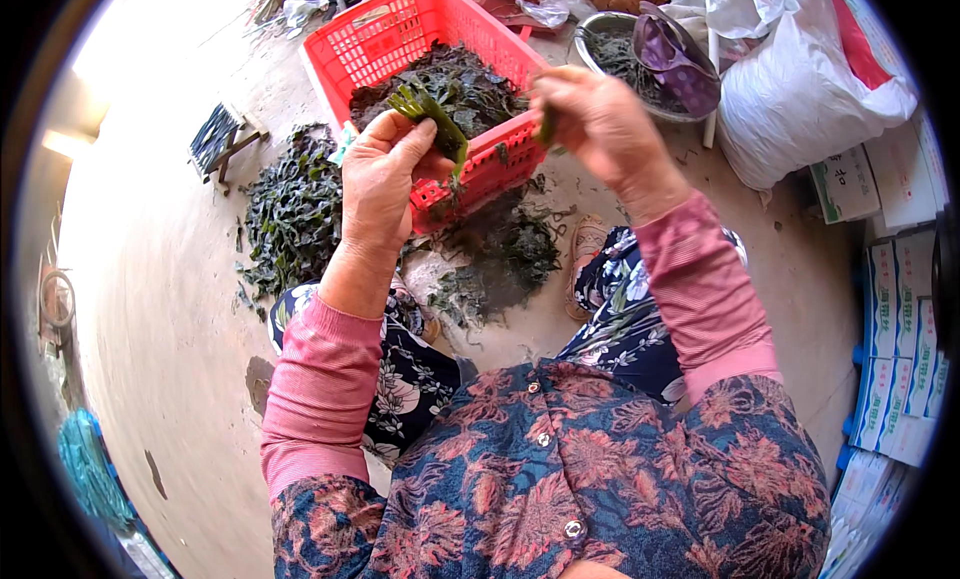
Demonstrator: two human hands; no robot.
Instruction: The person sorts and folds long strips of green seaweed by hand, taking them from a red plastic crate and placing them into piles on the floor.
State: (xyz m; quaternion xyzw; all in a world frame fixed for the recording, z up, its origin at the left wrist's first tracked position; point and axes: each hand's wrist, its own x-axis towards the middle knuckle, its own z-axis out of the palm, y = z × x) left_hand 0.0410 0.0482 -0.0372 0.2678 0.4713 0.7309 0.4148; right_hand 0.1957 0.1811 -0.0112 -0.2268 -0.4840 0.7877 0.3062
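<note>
My left hand [380, 179] pinches a small bunch of green seaweed [438, 121] between thumb and fingers, above the near left part of a red plastic basket [495, 174]. The bunch has pale green cut ends at the top. My right hand [608, 129], blurred by motion, is raised beside the basket's right corner, its fingers closed on a short dark green seaweed strip [547, 127]. Dark wet seaweed [465, 84] fills much of the basket. One heap of seaweed [292, 214] lies on the floor left of it, and a looser pile [510, 264] between my feet.
A small folding stool [215, 141] stands at the left. Beyond my right hand are a basin [590, 41] of dark strands with a purple cloth [675, 59], and a bulging white sack [800, 99]. Stacked cartons [895, 329] line the right edge; blue-green netting [92, 464] lies lower left.
</note>
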